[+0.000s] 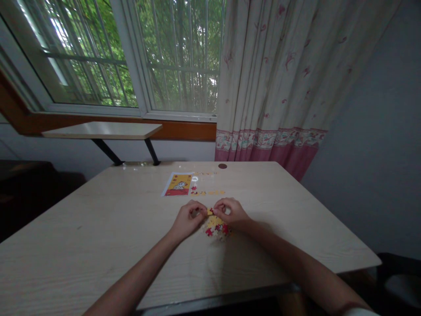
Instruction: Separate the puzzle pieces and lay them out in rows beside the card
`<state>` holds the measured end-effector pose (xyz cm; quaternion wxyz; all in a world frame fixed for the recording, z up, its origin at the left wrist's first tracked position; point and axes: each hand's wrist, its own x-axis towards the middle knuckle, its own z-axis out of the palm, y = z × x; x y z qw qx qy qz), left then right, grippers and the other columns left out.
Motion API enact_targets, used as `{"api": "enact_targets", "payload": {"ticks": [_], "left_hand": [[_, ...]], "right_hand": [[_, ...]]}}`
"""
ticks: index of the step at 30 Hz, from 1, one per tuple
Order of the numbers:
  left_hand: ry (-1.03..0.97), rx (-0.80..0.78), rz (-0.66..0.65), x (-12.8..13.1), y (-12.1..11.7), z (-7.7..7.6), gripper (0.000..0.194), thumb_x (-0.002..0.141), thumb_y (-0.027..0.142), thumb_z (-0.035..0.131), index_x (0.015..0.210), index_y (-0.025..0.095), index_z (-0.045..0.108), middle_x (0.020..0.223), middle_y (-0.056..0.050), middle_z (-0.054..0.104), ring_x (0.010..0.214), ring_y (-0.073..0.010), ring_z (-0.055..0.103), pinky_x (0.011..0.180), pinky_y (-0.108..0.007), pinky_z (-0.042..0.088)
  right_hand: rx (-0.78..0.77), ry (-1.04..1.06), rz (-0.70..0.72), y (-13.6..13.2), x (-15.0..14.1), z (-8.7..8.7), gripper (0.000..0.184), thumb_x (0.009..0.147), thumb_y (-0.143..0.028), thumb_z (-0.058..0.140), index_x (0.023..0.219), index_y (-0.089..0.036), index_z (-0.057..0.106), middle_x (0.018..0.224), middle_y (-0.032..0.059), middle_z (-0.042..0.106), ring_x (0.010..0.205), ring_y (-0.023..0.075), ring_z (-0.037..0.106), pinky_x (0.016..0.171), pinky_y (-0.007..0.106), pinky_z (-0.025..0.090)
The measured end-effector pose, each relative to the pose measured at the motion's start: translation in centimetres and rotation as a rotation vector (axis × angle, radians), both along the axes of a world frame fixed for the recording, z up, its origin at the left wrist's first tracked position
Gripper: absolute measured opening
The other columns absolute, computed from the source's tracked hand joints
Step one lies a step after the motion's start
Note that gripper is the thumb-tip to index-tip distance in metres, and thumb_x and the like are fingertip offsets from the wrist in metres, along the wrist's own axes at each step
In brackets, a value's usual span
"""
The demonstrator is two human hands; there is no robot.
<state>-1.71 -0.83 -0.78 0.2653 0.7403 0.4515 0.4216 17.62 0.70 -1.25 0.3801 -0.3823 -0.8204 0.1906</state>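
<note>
Both my hands meet near the middle of a light wooden table [98, 237]. My left hand [188, 218] is curled, its fingertips pinched on a small yellow puzzle piece [209, 212]. My right hand [230, 211] is curled too and pinches the same spot from the other side. Just below the hands lies a small heap of puzzle pieces [217, 228] in yellow, red and white. Farther back lies a picture card [178, 184] with a white animal on yellow and red. A row of joined yellow pieces [210, 192] sits to the card's right.
A round cable hole [222, 166] marks the table's far edge. Behind it, a small white shelf [101, 130] on black brackets hangs under a barred window [131, 52]. A flowered curtain [272, 79] with a pink hem hangs at the right.
</note>
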Motion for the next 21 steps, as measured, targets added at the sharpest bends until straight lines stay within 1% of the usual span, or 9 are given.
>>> {"api": "enact_targets", "payload": {"ticks": [2, 4, 8, 12, 16, 21], "left_hand": [[-0.023, -0.023, 0.020, 0.0, 0.1, -0.2, 0.012, 0.073, 0.024, 0.054, 0.068, 0.016, 0.063, 0.069, -0.003, 0.063, 0.070, -0.0161, 0.056, 0.066, -0.028, 0.043], [-0.038, -0.036, 0.026, 0.0, 0.2, -0.4, 0.012, 0.072, 0.023, 0.055, 0.068, 0.016, 0.063, 0.069, -0.003, 0.063, 0.069, -0.0159, 0.056, 0.065, -0.028, 0.043], [-0.034, -0.029, 0.016, 0.0, 0.2, -0.5, 0.013, 0.073, 0.026, 0.056, 0.070, 0.015, 0.063, 0.070, -0.004, 0.063, 0.069, -0.0161, 0.056, 0.065, -0.028, 0.043], [-0.035, -0.021, 0.009, 0.0, 0.0, -0.2, 0.016, 0.074, 0.028, 0.056, 0.079, 0.015, 0.065, 0.077, -0.005, 0.065, 0.074, -0.0171, 0.057, 0.068, -0.029, 0.044], [0.014, -0.009, 0.036, -0.4, 0.0, 0.0, 0.012, 0.074, 0.022, 0.053, 0.075, 0.016, 0.064, 0.077, -0.005, 0.065, 0.074, -0.0168, 0.057, 0.070, -0.029, 0.043], [0.069, 0.015, 0.073, -0.7, 0.1, -0.2, 0.012, 0.072, 0.019, 0.053, 0.073, 0.016, 0.065, 0.075, -0.005, 0.064, 0.072, -0.0165, 0.056, 0.067, -0.029, 0.043]], "right_hand": [[0.101, -0.024, -0.034, 0.0, 0.1, 0.0, 0.015, 0.077, -0.033, 0.059, 0.082, -0.020, 0.064, 0.064, -0.0008, 0.062, 0.062, 0.0113, 0.055, 0.071, 0.026, 0.038], [0.184, -0.045, -0.026, 0.0, 0.1, 0.0, 0.015, 0.078, -0.033, 0.059, 0.083, -0.021, 0.064, 0.065, -0.0004, 0.063, 0.064, 0.0119, 0.056, 0.073, 0.027, 0.036], [0.276, -0.119, -0.004, 0.2, 0.2, 0.0, 0.016, 0.081, -0.034, 0.056, 0.079, -0.021, 0.065, 0.067, 0.0008, 0.065, 0.067, 0.0124, 0.056, 0.073, 0.028, 0.033], [0.318, -0.140, -0.044, 0.6, 1.1, 0.5, 0.020, 0.085, -0.035, 0.052, 0.082, -0.021, 0.066, 0.073, 0.0024, 0.067, 0.072, 0.0132, 0.057, 0.075, 0.030, 0.032], [0.313, -0.047, -0.152, 1.2, 2.6, 1.4, 0.019, 0.086, -0.033, 0.051, 0.083, -0.020, 0.065, 0.082, 0.0038, 0.068, 0.079, 0.0145, 0.058, 0.080, 0.031, 0.033], [0.309, -0.008, -0.197, 1.4, 3.5, 1.7, 0.018, 0.085, -0.032, 0.052, 0.085, -0.021, 0.065, 0.084, 0.0037, 0.068, 0.082, 0.0159, 0.058, 0.080, 0.032, 0.035]]}}
